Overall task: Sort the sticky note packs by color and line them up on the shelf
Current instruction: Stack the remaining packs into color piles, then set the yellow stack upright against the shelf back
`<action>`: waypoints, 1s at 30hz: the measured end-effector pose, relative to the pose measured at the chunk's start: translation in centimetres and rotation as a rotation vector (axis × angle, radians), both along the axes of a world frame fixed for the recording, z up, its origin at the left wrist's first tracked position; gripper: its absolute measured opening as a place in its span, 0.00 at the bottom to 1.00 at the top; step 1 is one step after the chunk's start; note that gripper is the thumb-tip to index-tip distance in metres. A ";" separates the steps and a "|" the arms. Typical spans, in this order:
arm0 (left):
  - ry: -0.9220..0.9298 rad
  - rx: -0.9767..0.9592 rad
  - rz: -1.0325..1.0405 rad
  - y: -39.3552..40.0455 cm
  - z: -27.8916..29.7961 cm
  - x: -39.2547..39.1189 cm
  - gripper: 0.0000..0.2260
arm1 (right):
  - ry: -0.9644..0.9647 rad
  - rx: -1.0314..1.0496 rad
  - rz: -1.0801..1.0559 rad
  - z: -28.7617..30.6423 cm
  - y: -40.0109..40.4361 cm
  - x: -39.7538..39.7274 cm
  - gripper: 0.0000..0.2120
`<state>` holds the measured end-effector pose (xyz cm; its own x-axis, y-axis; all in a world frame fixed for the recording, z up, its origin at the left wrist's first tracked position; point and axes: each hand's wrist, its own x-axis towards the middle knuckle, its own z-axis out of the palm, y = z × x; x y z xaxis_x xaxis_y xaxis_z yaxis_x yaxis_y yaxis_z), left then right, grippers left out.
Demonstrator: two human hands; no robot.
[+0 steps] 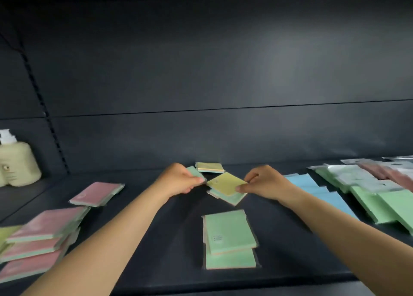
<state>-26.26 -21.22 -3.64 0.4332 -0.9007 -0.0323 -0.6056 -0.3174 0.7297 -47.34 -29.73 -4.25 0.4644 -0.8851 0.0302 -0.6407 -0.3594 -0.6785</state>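
Observation:
On the dark shelf [169, 239] my left hand [178, 180] grips a small green sticky note pack [194, 172] at mid-shelf. My right hand [261, 182] pinches a yellow pack [225, 182] that lies tilted over a green pack [228, 197]. Behind them rests another yellowish pack [210, 167]. Two green packs [229, 239] are stacked near the front. Pink packs lie at the left, one alone [97, 194] and several overlapping [42, 235]. Blue packs [319, 192] and green packs [380, 204] are lined up at the right.
A cream bottle with a white cap [16, 161] stands at the far left against the back panel. Clear-wrapped pinkish and silver packets [380, 170] lie at the far right rear. The shelf's front edge [223, 284] runs below the stacked green packs.

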 end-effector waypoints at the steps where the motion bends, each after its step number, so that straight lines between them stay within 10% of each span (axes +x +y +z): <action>1: -0.061 -0.045 0.024 -1.0 0.0 0.6 0.09 | 0.025 -0.010 0.000 -0.1 -0.6 0.7 0.28; 13: 0.024 0.149 0.094 -11.2 -0.8 4.3 0.30 | 0.333 0.168 0.144 -0.2 -5.5 4.8 0.25; 30: 0.116 0.159 0.087 -13.6 -1.1 4.8 0.23 | -0.085 0.280 0.003 0.6 -6.7 2.1 0.16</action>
<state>-21.48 -34.86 -4.70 0.4942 -0.8396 -0.2254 -0.4856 -0.4817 0.7295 -45.19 -36.42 -3.67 0.4733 -0.8631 -0.1763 -0.5765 -0.1522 -0.8028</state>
